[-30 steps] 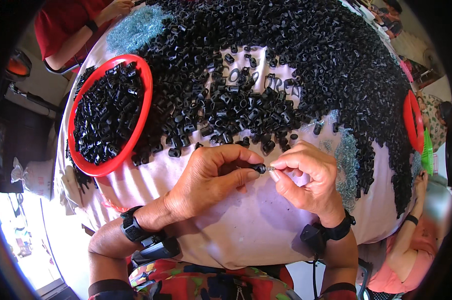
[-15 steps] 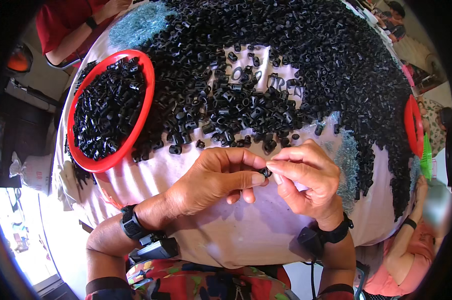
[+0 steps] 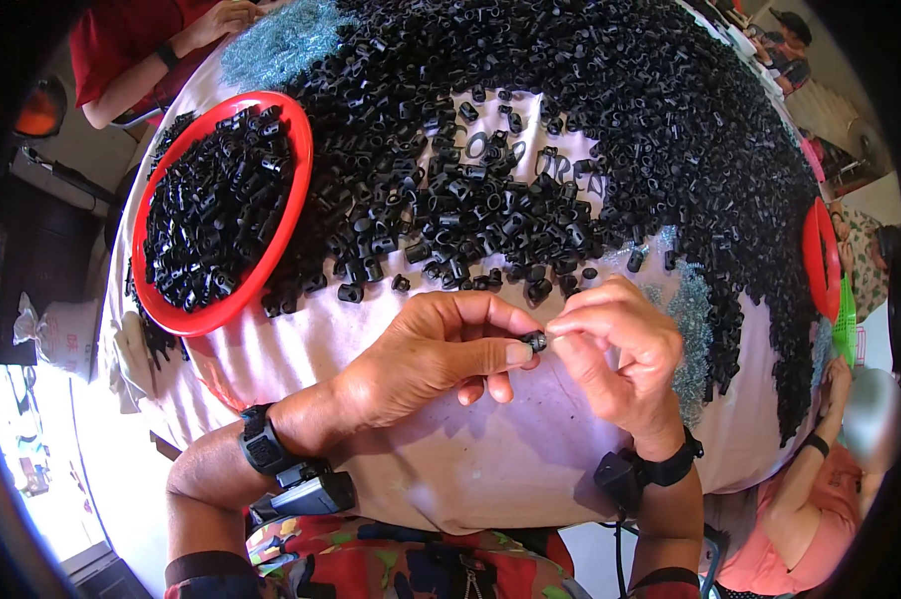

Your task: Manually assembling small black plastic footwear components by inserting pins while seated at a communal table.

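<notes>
Over the near part of the cloth, my left hand pinches a small black plastic piece, seemingly a cord lock, between thumb and forefinger. My right hand is closed in a pinch at the right end of that piece. Whatever lies between its fingertips is too small and hidden to make out. Beyond my hands, a loose heap of similar black plastic pieces lies on the pale pink cloth. Shiny blue-grey bits that look like tiny springs are heaped right of my right hand.
A red oval basin full of black pieces stands at the left. Another spring-like heap lies far left. A red container and a green basket sit at the right edge. Other people sit at the upper left and lower right.
The black piece has turned and shows more clearly in my left fingertips. My right fingertips have shifted slightly to the right, and its fingers have changed pose a little.
</notes>
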### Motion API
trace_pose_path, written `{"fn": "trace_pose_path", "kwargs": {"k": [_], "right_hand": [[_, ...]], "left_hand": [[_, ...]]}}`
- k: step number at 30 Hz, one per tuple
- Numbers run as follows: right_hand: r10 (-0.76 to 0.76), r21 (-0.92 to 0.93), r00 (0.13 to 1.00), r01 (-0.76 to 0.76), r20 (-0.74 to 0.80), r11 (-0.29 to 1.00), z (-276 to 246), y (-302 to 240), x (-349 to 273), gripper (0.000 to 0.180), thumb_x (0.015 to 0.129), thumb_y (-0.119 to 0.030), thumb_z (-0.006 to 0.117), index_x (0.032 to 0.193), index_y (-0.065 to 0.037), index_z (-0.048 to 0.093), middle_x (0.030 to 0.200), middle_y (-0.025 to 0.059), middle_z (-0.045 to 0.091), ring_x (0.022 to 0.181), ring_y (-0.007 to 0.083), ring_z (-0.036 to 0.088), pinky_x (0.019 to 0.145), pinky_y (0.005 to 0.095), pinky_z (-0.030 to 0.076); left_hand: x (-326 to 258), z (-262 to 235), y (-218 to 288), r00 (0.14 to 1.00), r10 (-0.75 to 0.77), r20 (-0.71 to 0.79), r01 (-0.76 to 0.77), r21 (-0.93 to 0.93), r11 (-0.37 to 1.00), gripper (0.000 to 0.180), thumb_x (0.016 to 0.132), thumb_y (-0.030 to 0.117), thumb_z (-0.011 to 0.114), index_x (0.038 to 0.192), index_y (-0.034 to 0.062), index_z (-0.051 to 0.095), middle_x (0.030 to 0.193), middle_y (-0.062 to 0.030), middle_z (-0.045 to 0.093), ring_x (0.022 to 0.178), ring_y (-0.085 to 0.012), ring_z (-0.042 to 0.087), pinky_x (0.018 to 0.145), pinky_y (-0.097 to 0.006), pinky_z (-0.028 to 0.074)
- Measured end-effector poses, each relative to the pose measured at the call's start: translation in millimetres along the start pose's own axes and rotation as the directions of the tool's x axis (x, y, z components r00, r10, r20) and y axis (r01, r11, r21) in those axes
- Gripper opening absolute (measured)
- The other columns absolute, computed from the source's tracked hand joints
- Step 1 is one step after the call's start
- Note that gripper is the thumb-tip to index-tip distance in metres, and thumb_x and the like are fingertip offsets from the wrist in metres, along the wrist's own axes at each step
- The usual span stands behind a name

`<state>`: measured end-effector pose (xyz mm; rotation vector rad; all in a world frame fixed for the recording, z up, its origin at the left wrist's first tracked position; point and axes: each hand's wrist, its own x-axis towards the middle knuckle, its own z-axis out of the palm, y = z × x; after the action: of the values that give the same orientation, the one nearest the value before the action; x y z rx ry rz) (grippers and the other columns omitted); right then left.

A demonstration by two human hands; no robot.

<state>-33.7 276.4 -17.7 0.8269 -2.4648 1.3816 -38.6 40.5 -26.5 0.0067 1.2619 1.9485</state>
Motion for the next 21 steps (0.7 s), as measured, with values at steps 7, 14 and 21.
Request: {"fn": "trace_pose_path", "kwargs": {"k": [7,14,21], "right_hand": [[0.176,-0.283,0.963,-0.23,-0.203,0.931,-10,18,-2,0.004,0.086,-0.003,0.077,0.09,-0.002,0.075,0.091,0.012,0.073,0.072,0.0246,0.068,0.067,0.0342,0.052],[0.028,-0.473,0.999,-0.042,-0.036,0.88,-5,22,1,0.016,0.078,-0.003,0.08,0.093,-0.006,0.075,0.093,0.0078,0.071,0.083,0.028,0.069,0.072,0.0385,0.056],[-0.028,-0.537,1.0,0.019,-0.009,0.843,-6,24,-2,0.018,0.078,0.001,0.079,0.094,-0.006,0.075,0.09,0.0078,0.071,0.082,0.0279,0.069,0.07,0.0371,0.056]], "left_hand": [[-3,-3,15,0.961,0.085,-0.265,-0.133,-0.169,0.977,0.016,0.101,0.008,0.067,0.117,0.0078,0.065,0.125,-0.0103,0.071,0.111,-0.0183,0.071,0.088,-0.028,0.056],[0,-10,10,0.988,0.074,-0.132,-0.084,-0.072,0.994,0.019,0.1,0.008,0.068,0.118,0.0062,0.063,0.113,-0.0128,0.073,0.089,-0.0148,0.073,0.068,-0.021,0.053],[3,-11,4,0.989,0.12,-0.082,-0.118,0.029,0.993,0.02,0.101,0.008,0.068,0.121,0.0047,0.063,0.109,-0.0097,0.074,0.084,-0.0117,0.071,0.066,-0.021,0.051]]}}
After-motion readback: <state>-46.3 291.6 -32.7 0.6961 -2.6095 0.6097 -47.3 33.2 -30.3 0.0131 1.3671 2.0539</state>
